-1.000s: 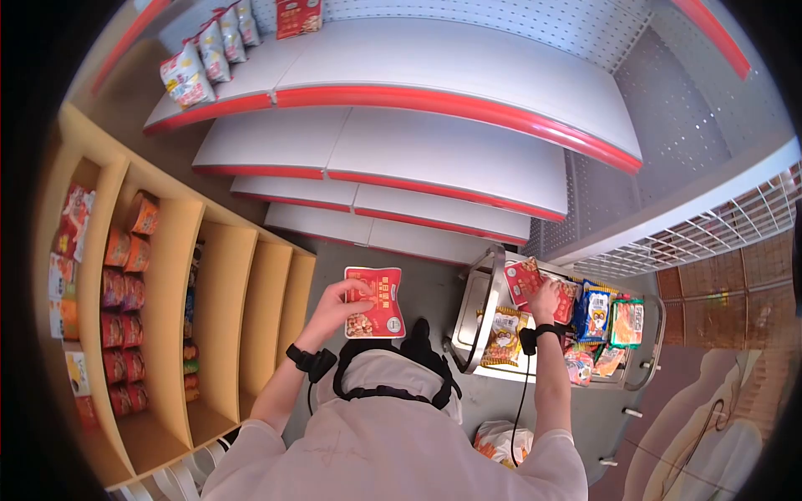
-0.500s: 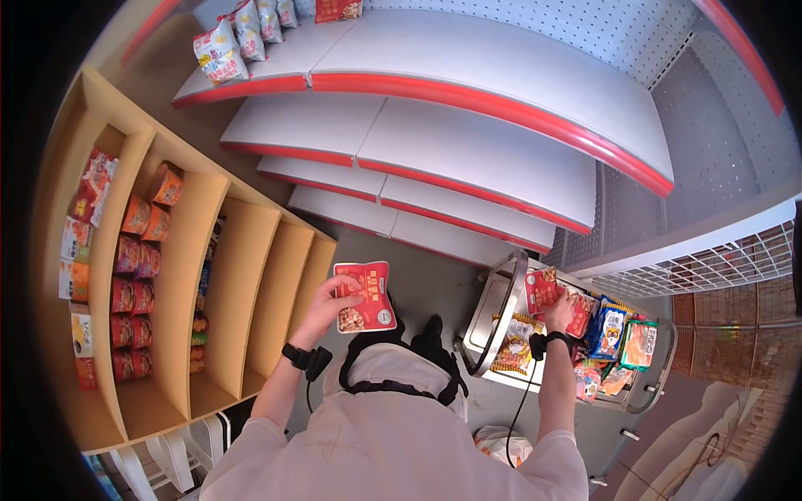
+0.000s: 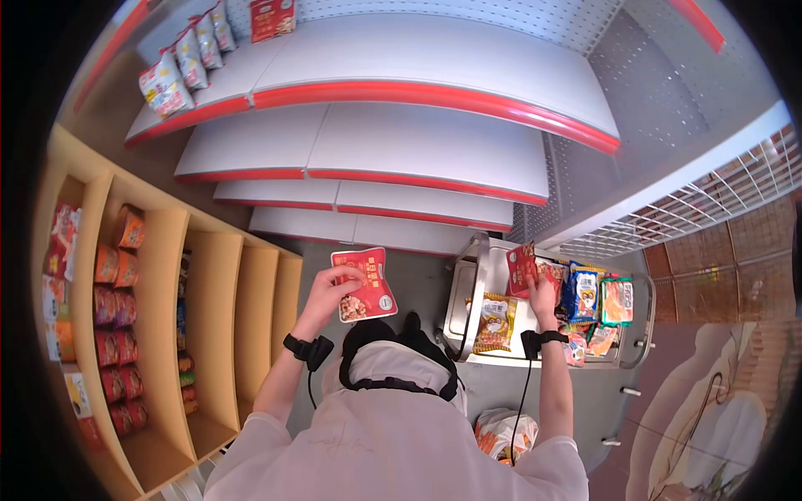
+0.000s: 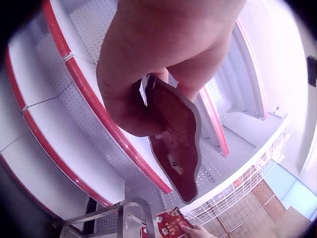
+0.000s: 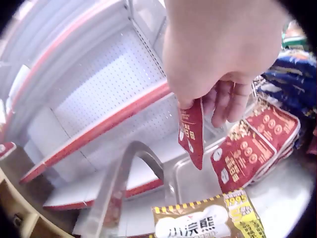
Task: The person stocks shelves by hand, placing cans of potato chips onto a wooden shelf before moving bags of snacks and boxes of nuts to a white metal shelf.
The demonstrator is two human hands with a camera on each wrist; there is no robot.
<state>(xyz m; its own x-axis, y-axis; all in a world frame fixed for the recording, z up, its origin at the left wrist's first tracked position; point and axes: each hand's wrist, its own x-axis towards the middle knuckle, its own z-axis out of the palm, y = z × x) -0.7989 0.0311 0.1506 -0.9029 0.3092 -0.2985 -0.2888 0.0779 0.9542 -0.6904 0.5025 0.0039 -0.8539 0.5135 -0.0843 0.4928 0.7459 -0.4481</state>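
In the head view my left hand [image 3: 328, 294] pinches a red snack pouch [image 3: 373, 288] with nuts printed on it, out in front of my body. The left wrist view shows that pouch [image 4: 178, 141] nearly edge-on, fingers and thumb at its top edge. Over the metal cart [image 3: 458, 316], my right hand [image 3: 543, 299] grips another red pouch [image 3: 520, 269]. In the right wrist view this pouch [image 5: 193, 134] hangs upright from thumb and fingers. Beside it, more red pouches [image 5: 250, 148] lie stacked on the cart, next to a yellow-brown snack bag [image 3: 494, 324].
Blue bags [image 3: 582, 294] and a green-edged pack [image 3: 617, 301] fill the cart's right part. White shelves [image 3: 418, 142] with red edges rise ahead, bearing several white bags [image 3: 165, 88] and a red pouch [image 3: 272, 18]. A wooden shelf unit [image 3: 213, 334] with cup noodles stands left.
My right hand has lifted a red pouch off the stack and tilted it up. My left hand still holds its pouch, now slightly turned. The head view has swung right, then back left.
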